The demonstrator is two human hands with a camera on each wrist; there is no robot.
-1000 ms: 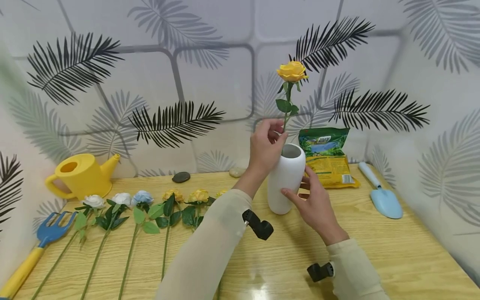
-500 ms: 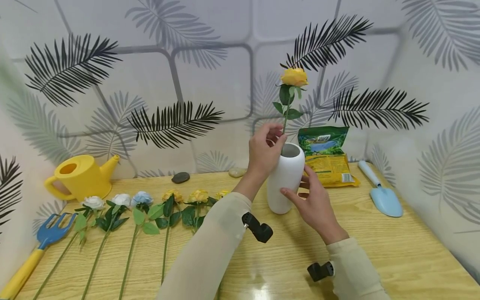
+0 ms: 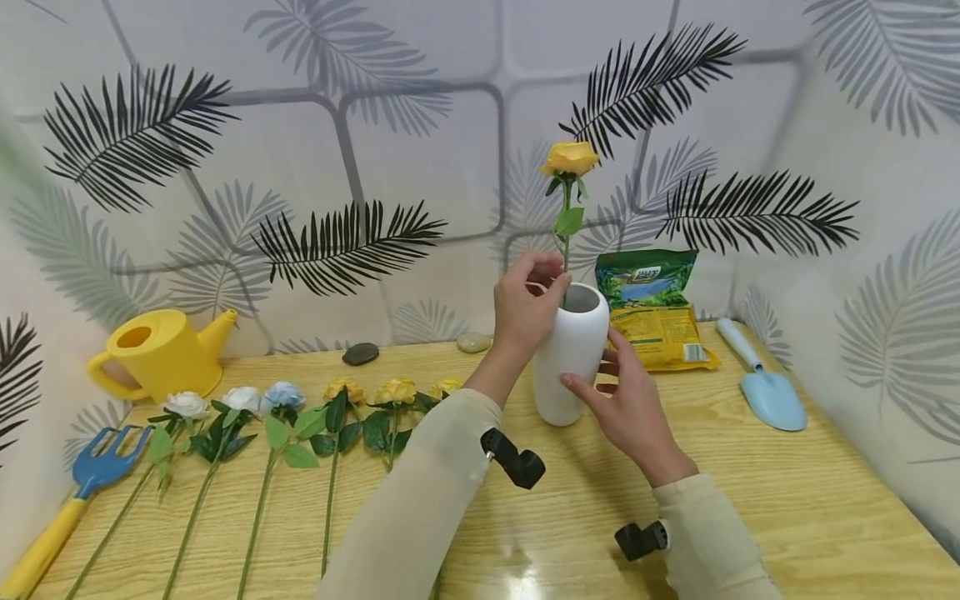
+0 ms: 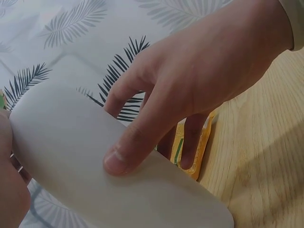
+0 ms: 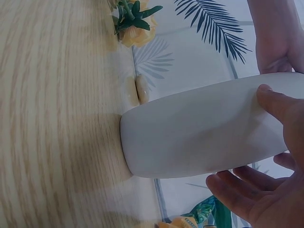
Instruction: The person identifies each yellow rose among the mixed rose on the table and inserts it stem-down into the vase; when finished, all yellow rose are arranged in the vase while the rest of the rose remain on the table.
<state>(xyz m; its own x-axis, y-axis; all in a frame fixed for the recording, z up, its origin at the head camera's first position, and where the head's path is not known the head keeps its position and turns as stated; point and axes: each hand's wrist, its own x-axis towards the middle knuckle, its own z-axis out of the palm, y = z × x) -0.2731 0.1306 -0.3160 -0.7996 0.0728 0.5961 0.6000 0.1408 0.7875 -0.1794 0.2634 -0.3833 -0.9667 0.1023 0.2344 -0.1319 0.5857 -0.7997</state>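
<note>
In the head view my left hand pinches the green stem of a yellow rose at the mouth of a white vase. The rose stands nearly upright, its stem running down into the vase behind the fingers; the stem's lower end is hidden. My right hand steadies the vase from the right, thumb on the front and fingers behind. The left wrist view shows that right hand over the tilted-looking vase. In the right wrist view the vase rests its base on the table.
To the left lie white roses, a blue rose and several yellow roses. A yellow watering can, a hand fork and stones are beyond. A seed bag and a blue trowel sit right.
The rose has come lower and turned, and its head has shifted a little to the left. The left hand has dropped slightly with it. The right hand and vase stay nearly still.
</note>
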